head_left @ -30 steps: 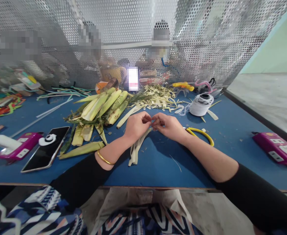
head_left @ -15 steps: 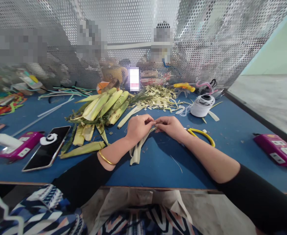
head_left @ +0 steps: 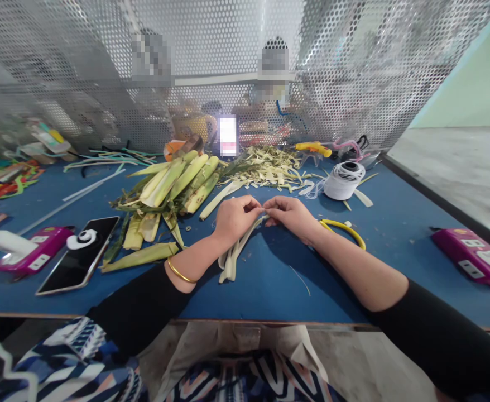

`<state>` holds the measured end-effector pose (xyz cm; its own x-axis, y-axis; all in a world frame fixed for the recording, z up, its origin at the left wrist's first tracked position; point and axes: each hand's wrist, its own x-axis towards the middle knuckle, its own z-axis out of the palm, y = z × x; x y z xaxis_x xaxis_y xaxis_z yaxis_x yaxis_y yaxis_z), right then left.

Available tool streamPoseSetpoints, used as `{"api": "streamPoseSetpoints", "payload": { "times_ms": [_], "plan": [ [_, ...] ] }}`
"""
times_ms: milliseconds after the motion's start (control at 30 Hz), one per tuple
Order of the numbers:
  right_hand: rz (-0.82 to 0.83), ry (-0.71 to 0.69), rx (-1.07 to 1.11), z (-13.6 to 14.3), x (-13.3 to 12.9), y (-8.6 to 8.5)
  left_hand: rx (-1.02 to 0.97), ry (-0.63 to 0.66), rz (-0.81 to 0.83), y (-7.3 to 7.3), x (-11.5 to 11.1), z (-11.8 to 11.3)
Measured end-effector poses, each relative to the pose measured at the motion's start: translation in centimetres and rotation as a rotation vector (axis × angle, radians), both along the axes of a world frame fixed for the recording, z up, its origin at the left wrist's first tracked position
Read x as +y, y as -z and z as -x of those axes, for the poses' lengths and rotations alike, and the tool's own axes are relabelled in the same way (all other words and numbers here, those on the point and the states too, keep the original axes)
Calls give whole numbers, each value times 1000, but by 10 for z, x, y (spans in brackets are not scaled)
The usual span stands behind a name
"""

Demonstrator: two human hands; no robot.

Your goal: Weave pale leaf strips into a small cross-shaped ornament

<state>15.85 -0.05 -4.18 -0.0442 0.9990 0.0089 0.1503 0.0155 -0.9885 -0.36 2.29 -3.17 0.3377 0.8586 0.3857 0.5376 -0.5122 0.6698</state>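
My left hand (head_left: pixel 237 219) and my right hand (head_left: pixel 291 218) meet fingertip to fingertip just above the blue table (head_left: pixel 265 285). Both are closed in a pinch on the narrow end of a pale corn husk strip (head_left: pixel 239 251); its wider end hangs down toward the table below my left hand. Fingers cover the exact spot being pinched. By my right wrist lies a tool with yellow looped handles (head_left: pixel 345 228), probably scissors, its front end hidden behind that hand. A pile of green-yellow corn husks (head_left: pixel 182 178) lies to the left, beyond my left hand.
Shredded husk bits (head_left: pixel 270 167) are heaped at the back, before a perforated metal screen (head_left: pixel 228 56). A white thread spool (head_left: pixel 342 181) stands right of them, near a yellow-handled tool (head_left: pixel 313 148). A phone (head_left: pixel 81 254) and purple power strips (head_left: pixel 473 254) lie at the sides.
The hands stay pinched together in almost the same place. The hanging end of the husk strip has shifted slightly left, and the whole view has moved a little.
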Motion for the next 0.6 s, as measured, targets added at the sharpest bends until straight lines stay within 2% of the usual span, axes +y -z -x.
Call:
{"api": "streamPoseSetpoints", "payload": {
  "times_ms": [133,300,467,600],
  "plan": [
    [51,-46,56,0,-2,-3,-43,-5,41,1,2,-1],
    [88,-21,48,-1,-2,-3,-217,28,228,4,3,-2],
    [76,-25,60,-3,0,-1,-334,49,360,4,1,-2],
    [69,-32,59,-3,0,0,-363,50,401,3,1,-3]
  ]
}}
